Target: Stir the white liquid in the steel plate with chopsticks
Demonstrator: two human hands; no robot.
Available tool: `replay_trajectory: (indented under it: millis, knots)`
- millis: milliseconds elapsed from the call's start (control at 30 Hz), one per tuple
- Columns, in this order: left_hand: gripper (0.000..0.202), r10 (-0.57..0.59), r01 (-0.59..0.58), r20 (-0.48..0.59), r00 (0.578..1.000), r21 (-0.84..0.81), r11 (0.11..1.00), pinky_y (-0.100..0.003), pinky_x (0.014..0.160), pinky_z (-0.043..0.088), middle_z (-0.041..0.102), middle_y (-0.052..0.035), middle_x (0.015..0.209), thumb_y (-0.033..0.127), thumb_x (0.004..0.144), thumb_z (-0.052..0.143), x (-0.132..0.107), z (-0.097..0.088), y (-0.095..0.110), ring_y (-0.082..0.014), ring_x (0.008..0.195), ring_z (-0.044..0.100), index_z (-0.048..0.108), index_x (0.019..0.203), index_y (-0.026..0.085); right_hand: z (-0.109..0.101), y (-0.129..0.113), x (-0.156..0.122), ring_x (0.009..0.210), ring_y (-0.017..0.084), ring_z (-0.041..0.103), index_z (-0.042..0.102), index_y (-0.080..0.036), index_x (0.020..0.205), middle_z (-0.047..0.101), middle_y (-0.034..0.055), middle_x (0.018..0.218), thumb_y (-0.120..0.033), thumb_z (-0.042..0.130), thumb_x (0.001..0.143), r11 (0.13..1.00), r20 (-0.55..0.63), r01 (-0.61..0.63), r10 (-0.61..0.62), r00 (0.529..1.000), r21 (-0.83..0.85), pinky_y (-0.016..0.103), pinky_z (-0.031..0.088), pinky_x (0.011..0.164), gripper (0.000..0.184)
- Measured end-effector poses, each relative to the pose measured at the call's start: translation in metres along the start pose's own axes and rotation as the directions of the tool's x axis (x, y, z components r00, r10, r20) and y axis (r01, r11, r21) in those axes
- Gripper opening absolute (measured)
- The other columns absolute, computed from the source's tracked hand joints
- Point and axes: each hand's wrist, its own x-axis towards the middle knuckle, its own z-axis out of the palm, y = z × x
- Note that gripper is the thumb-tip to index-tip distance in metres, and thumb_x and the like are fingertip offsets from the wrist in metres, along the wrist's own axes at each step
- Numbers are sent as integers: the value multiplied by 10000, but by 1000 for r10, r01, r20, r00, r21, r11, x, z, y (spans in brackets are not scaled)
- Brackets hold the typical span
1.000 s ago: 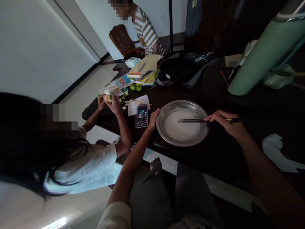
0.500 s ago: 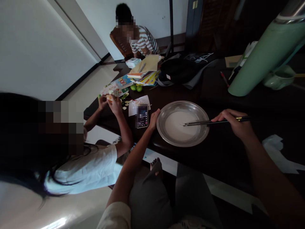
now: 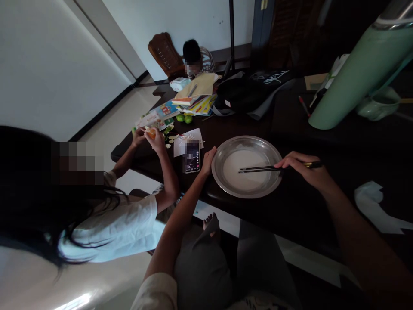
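Note:
A round metal plate [image 3: 222, 151] holding a thin white liquid lies on the dark table [image 3: 303, 206]. My right hand [image 3: 301, 168] is closed on a pair of dark chopsticks [image 3: 258, 169], whose tips reach into the white liquid near the plate's middle. My left hand [image 3: 208, 160] rests against the plate's left rim, fingers curled on the edge, beside a phone [image 3: 192, 157] lying face up.
A person in a white shirt [image 3: 122, 228] sits at my left, peeling an orange fruit [image 3: 151, 133]. Another person [image 3: 196, 60] bends low at the far end. Books, limes [image 3: 184, 118], a black bag [image 3: 245, 92], a green cylinder [image 3: 358, 73] and crumpled paper [image 3: 374, 204] lie about.
My right hand drew the chopsticks right, then pushed them back left across the plate. The far person has ducked lower behind the table. The neighbour's hands keep working the fruit.

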Motion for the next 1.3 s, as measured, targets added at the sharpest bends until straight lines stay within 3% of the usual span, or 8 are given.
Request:
replay_trajectory:
  millis: [200, 400, 600, 767, 933, 1033, 1133, 1300]
  knots:
    - [486, -6, 6, -6, 1000, -10, 1000, -259, 534, 342, 538, 25, 514, 448, 911, 753, -2, 1, 2, -100, 509, 428, 580, 557, 163, -7, 6, -1, 780, 240, 753, 702, -249, 649, 811, 55, 771, -594, 669, 936, 998, -145, -14, 22, 989, 56, 401, 563, 844, 450]
    - [479, -1, 0, -10, 1000, -15, 1000, -261, 536, 341, 538, 20, 508, 422, 913, 759, -2, 0, 1, -101, 506, 427, 582, 550, 164, 0, 3, -1, 884, 267, 752, 737, -279, 679, 829, 47, 849, -650, 688, 889, 1000, -22, 16, -17, 1000, -15, 431, 567, 871, 429]
    - [499, -26, 25, -17, 1000, -14, 1000, -262, 522, 347, 535, 21, 507, 485, 915, 742, -1, 1, -1, -106, 497, 443, 570, 562, 177, -4, 2, -1, 755, 250, 743, 687, -252, 622, 807, 71, 751, -645, 663, 912, 997, -162, -24, 35, 986, 67, 419, 573, 820, 489]
    - [487, 6, -6, -4, 1000, 4, 1000, -257, 524, 348, 542, 17, 504, 455, 917, 743, -2, 1, 1, -102, 502, 435, 589, 557, 165, 1, 0, -1, 879, 265, 755, 738, -277, 670, 834, 45, 846, -642, 697, 881, 1000, -3, -5, 5, 1000, 2, 430, 573, 888, 424]
    - [518, 13, -13, 10, 1000, 17, 1000, -250, 527, 339, 519, 26, 492, 475, 923, 732, -1, 1, 1, -97, 510, 412, 564, 543, 166, -7, 6, -1, 810, 254, 755, 712, -251, 660, 818, 68, 800, -622, 666, 928, 999, -156, -16, 21, 988, 32, 411, 557, 847, 460]
    - [530, 20, -20, 8, 1000, 15, 1000, -248, 524, 328, 509, 25, 485, 453, 939, 715, 0, 1, -1, -90, 503, 400, 546, 529, 164, -6, 5, -1, 777, 245, 747, 692, -245, 638, 803, 68, 755, -671, 672, 905, 998, -91, -25, 30, 995, 62, 403, 565, 836, 504]
    - [521, 25, -25, 13, 1000, 10, 1000, -246, 521, 328, 530, 15, 496, 454, 939, 714, 1, 0, -2, -89, 504, 419, 576, 538, 152, -1, 3, -1, 867, 246, 754, 736, -241, 687, 826, 79, 846, -689, 691, 876, 1000, -4, -2, 2, 1000, 14, 400, 571, 882, 488]
    - [525, 26, -27, 22, 999, 10, 1000, -242, 507, 330, 528, 26, 492, 512, 895, 753, 1, 0, -2, -93, 497, 416, 572, 547, 163, -8, 11, 0, 780, 223, 749, 714, -236, 659, 813, 63, 773, -654, 659, 923, 998, -145, -21, 28, 989, 53, 378, 565, 839, 497]
